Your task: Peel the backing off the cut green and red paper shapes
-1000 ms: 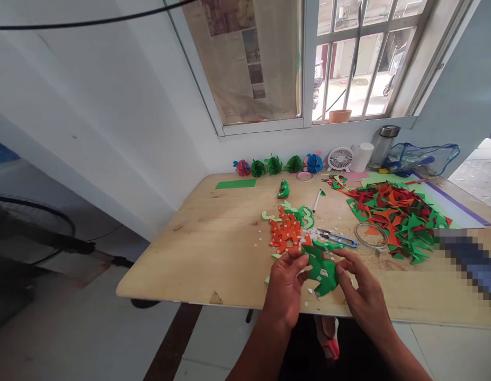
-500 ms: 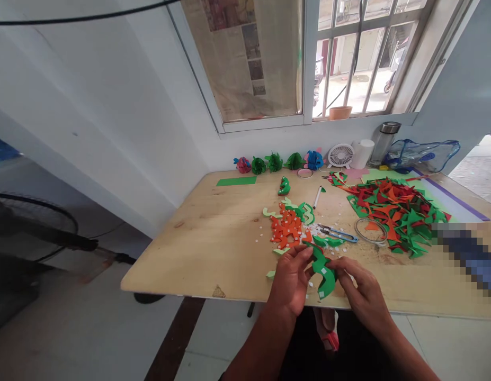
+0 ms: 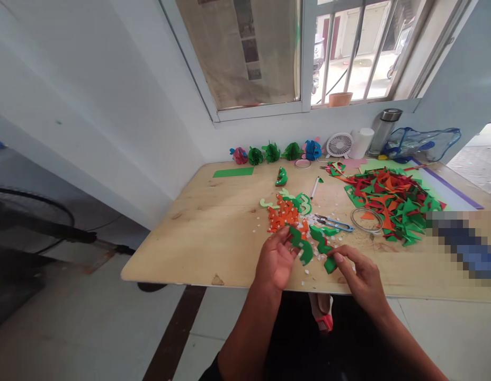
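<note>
In the head view, a wavy green cut-out (image 3: 301,247) is gripped at its edge by the fingertips of the left hand (image 3: 285,241), above the near part of the table (image 3: 213,233). A second green cut-out (image 3: 330,265) is pinched between thumb and fingers of the right hand (image 3: 340,260), just beside the first. Small white squares are seen on the left piece; it could be stuck down crooked if any are adhesive and the two edges are brought together unaligned. Loose white bits (image 3: 306,272) could be picked up by accident, being scattered directly below. A piece might also be creased if squeezed hard, or dropped onto the blue snips (image 3: 336,224) beyond, since only edges are held.
</note>
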The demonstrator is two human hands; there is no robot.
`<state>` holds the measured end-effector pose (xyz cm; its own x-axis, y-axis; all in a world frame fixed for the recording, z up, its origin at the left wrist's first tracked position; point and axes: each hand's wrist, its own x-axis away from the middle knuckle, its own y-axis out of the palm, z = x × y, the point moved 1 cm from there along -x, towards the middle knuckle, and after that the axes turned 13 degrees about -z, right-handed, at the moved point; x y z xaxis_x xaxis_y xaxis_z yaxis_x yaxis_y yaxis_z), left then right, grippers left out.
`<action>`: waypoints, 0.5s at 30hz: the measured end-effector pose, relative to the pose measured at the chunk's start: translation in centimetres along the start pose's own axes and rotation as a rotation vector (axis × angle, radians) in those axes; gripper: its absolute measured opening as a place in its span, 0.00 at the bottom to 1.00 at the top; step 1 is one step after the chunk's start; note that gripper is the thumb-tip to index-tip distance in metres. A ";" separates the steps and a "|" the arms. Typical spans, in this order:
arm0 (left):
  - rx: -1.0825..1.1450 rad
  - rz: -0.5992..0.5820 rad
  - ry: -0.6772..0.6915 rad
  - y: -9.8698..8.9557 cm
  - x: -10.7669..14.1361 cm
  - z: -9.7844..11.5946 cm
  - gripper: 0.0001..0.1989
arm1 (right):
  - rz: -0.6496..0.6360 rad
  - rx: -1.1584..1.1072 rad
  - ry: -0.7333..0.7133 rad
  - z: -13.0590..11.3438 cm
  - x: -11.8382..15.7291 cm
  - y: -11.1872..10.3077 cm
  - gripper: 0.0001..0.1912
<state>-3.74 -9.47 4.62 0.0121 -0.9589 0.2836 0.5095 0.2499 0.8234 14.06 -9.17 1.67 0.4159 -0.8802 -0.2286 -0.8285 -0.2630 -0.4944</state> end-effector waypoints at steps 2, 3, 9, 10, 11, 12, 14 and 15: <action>0.015 -0.004 0.012 -0.1 0.6 0.4 0.05 | 0.007 0.009 0.011 0.1 -0.1 0.0 0.14; 0.019 -0.013 0.007 -0.1 0.9 0.5 0.05 | 0.014 0.011 0.010 0.1 -0.1 0.0 0.14; 0.048 -0.049 -0.080 0.0 1.7 -1.4 0.07 | 0.017 0.035 -0.120 0.0 0.1 0.4 0.10; 0.046 -0.055 -0.083 0.0 1.6 -1.7 0.08 | 0.010 0.050 -0.153 -0.1 0.2 0.4 0.10; 0.043 -0.063 -0.084 -0.1 1.5 -2.0 0.08 | 0.003 0.066 -0.182 -0.2 0.3 0.4 0.09; 0.043 -0.072 -0.088 -0.1 1.3 -2.2 0.08 | -0.004 0.081 -0.205 -0.3 0.4 0.4 0.09; 0.052 -0.094 -0.099 -0.1 1.0 -2.5 0.09 | -0.016 0.102 -0.239 -0.4 0.5 0.4 0.10; 0.060 -0.101 -0.101 -0.1 0.9 -2.6 0.09 | -0.020 0.107 -0.251 -0.5 0.6 0.5 0.10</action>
<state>-1.56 -10.70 3.53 -0.1249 -0.9619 0.2432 0.4514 0.1631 0.8773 13.76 -9.99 1.70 0.5228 -0.7462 -0.4123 -0.7806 -0.2245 -0.5834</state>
